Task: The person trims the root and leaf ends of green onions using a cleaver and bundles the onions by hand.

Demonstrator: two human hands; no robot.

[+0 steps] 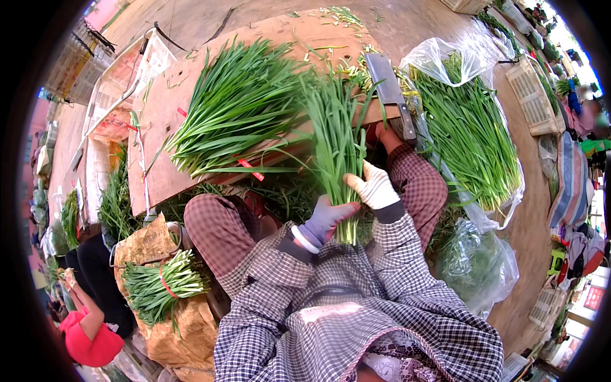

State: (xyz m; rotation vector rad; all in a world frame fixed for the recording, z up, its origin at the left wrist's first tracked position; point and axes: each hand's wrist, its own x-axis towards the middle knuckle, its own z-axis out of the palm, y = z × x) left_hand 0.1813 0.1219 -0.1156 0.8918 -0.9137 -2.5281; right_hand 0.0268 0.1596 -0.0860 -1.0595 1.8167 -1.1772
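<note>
An upright bunch of garlic chives (332,130) stands in front of me, green leaves away from me and pale stalk ends toward me. My left hand (323,223), in a grey-purple glove, is closed round the stalks low down. Higher up on the right side, my right hand (375,188) in a white glove also grips the bunch. A larger loose pile of chives (245,105) lies to the left on a wooden board (156,146). Beyond my right hand, a cleaver (386,79) rests on the board's right edge, its dark handle pointing toward my right knee.
On the right, more chives (471,137) lie in a clear plastic sheet, with a plastic bag (480,264) nearer. A tied bundle (167,284) sits on brown sacking (184,344) at left. Cut bits (344,16) litter the board's far edge. A person in red (89,337) works at far left.
</note>
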